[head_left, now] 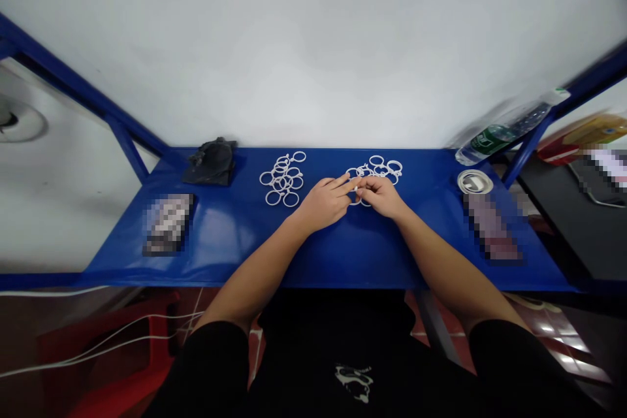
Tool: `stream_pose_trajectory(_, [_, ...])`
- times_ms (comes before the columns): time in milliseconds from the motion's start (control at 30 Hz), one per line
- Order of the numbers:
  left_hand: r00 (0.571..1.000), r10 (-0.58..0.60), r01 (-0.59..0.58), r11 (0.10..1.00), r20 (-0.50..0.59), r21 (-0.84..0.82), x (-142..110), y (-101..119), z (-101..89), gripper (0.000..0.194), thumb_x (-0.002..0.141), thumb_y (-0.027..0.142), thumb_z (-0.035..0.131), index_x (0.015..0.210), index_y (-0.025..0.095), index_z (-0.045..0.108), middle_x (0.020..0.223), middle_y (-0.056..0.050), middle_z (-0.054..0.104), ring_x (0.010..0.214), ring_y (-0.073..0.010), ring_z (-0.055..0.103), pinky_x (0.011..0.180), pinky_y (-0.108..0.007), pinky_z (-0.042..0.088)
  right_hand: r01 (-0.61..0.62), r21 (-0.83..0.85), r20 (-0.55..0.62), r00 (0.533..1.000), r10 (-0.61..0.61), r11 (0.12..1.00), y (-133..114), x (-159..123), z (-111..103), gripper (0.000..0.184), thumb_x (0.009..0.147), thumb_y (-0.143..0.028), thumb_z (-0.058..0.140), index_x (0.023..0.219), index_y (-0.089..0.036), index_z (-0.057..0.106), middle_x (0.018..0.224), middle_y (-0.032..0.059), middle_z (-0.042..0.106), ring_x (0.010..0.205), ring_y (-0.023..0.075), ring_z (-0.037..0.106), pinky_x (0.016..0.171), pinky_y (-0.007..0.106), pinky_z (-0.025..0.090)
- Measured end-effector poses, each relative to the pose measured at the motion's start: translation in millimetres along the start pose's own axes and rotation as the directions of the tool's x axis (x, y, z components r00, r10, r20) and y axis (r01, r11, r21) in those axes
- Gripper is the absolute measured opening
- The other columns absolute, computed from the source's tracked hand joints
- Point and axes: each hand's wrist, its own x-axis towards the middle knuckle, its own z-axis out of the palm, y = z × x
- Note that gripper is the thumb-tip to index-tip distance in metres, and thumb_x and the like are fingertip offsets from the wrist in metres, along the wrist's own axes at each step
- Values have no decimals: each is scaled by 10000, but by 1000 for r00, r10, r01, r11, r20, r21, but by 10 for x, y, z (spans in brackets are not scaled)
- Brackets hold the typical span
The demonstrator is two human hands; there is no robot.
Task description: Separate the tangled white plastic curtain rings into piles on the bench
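While the right hand (381,196) closes its grip on a small white part (356,189) over the white rings (363,171) on the bench (343,261), the left hand's (327,201) hold is unclear; the bottle's green label (488,142) is too blurred to read.

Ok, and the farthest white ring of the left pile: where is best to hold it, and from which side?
I would pinch the ring at its right rim, coming from the right and above. That side stands clear of the pile's other rings, while its left end lies close to them. The thin, open loop should allow a two-finger pinch.
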Motion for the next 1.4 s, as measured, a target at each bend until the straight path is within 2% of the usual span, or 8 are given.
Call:
stream_pose_trajectory(433, [999, 37, -37, 995, 9, 91, 10, 31, 38, 227, 1024, 182, 573, 983, 207, 794, 1568, -100, 591, 1408, -278, 621, 1053, -463, 532, -43, -74, -117, 993, 34, 996, -15, 21, 66, 123, 744, -238, 549, 654, -208, 626, 635, -3, 669, 583, 143, 553, 584, 263, 430])
stream_pose_trajectory(633, [1000, -18, 18, 998, -15, 57, 12, 35, 74, 253, 1032, 178, 556, 1016, 249, 798, 1567, -68, 595, 1329, -232, 673, 1129, -473, 485, -99, 30, -136, 985, 102, 995, 48, 38, 81, 149, 763, -264, 517, 705, -217, 646, 630, -11, 666, 523, 141, 540, 525, 255, 417])
stream_pose_trajectory(767, [987, -137, 137, 991, -90, 1, -4, -95, 93, 212, 1026, 289, 612, 1149, 267, 784, 1573, -83, 590, 1354, -239, 650, 1165, -468, 464, -73, -111, -248, 968, 43, 991, 116, 32, 3, 231, 806, -256, 523, 875, -212, 739, 732, 8, 734, 581, 161, 609, 582, 277, 473])
stream_pose_trajectory(833, [945, -299, 304, 952, -133, 22, -34, -240, 73, 324, 1005, 365, 652, 1301, 264, 733, 1591, -104, 570, 1442, -284, 575, 1240, -531, 384, -82, -252, -301, 954, 3, 964, 141, 32, -62, 314, 841, -250, 527, 1025, -211, 779, 775, 17, 760, 633, 182, 653, 636, 303, 508])
stream_pose_trajectory(933, [811, -569, 583, 805, -134, 114, -102, -499, 43, 415, 1013, 407, 615, 1392, 252, 682, 1630, -126, 522, 1549, -345, 439, 1308, -629, 219, -106, -463, -311, 949, -50, 880, 162, 46, -146, 349, 889, -250, 539, 1117, -227, 802, 904, 48, 804, 807, 231, 725, 767, 360, 560])
stream_pose_trajectory(1067, [711, -704, 690, 695, -6, 202, -173, -708, 77, 548, 1013, 448, 584, 1507, 210, 582, 1601, -178, 544, 1577, -411, 367, 1288, -722, 136, -114, -630, -295, 950, -100, 768, 177, 68, -189, 360, 904, -223, 542, 1144, -241, 809, 1148, 76, 795, 1072, 277, 720, 903, 400, 578])
stream_pose_trajectory(1233, [773, -634, 626, 764, -2, 155, -162, -656, 129, 354, 1000, 293, 584, 1334, 273, 702, 1355, -109, 739, 1356, -350, 599, 1287, -719, 131, -127, -657, -365, 916, -166, 743, 161, 57, -170, 420, 892, -215, 573, 1272, -237, 752, 1328, 96, 716, 1014, 265, 716, 839, 397, 598])
stream_pose_trajectory(1400, [849, -515, 513, 857, -116, -50, -83, -491, 118, 259, 952, 139, 593, 1057, 269, 790, 1108, -66, 804, 1116, -281, 713, 1257, -615, 313, 29, -611, -283, 925, -253, 791, 106, 33, -111, 327, 945, -242, 572, 1217, -223, 753, 1252, 109, 737, 930, 246, 709, 848, 401, 586])
